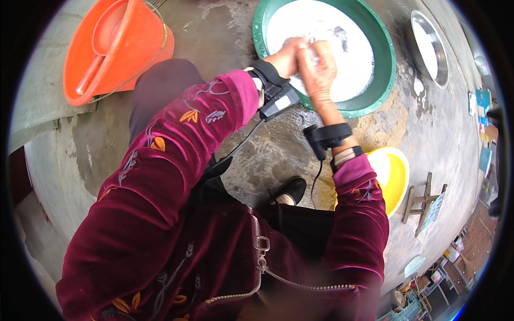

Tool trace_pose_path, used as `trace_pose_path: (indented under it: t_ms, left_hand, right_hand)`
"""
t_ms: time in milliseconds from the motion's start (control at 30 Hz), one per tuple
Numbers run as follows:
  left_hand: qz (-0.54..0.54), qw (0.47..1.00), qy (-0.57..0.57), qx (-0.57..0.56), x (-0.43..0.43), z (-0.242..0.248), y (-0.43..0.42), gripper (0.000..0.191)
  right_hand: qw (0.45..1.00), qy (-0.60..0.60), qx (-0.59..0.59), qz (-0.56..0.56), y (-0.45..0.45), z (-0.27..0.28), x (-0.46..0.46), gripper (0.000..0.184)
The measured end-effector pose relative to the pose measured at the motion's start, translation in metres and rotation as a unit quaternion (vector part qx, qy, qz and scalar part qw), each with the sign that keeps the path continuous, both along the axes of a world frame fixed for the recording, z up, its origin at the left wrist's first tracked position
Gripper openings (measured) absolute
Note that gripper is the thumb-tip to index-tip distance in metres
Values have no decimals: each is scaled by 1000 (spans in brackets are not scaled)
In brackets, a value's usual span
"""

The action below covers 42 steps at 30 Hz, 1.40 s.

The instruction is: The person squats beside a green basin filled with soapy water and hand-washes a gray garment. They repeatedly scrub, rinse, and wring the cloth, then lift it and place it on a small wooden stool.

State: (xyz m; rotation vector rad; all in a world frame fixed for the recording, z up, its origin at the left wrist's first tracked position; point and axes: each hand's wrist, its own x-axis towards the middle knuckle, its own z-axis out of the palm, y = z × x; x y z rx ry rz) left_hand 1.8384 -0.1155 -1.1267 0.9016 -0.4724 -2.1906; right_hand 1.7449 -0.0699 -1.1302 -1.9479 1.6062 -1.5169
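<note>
A large green plastic basin [385, 60] stands on the wet floor, filled with white suds [353, 76]. Above its near left part my left hand [287, 56] and my right hand [319, 68] meet, fingers bent towards each other. Something small and pale shows between them, too blurred to name, and it is unclear which hand grips it. A dark patch shows in the suds just beyond my fingers. Both wrists bear black straps with small cabled devices.
An orange bucket [148, 44] holding an orange dipper [86, 76] is at the upper left. On the right are a metal bowl [441, 76] with white contents, a yellow basin [403, 172] and a small wooden stool or frame [425, 198]. My shoe [296, 190] rests on the floor below.
</note>
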Motion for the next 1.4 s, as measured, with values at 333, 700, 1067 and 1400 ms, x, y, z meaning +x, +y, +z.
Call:
trace_pose_path:
  t_ms: [333, 700, 1067, 1400]
  left_hand:
    - [27, 999, -38, 8, -8, -7, 7, 23]
    - [47, 996, -69, -28, -17, 11, 2, 23]
    - [11, 981, -193, 19, -25, -8, 6, 22]
    - [20, 990, -97, -102, -22, 5, 1, 23]
  right_hand:
    - [981, -87, 76, -156, 6, 11, 4, 21]
    - [961, -198, 153, -121, -4, 8, -8, 27]
    - [974, -84, 162, -138, -6, 6, -9, 31]
    - [939, -272, 192, -88, -17, -3, -45, 29]
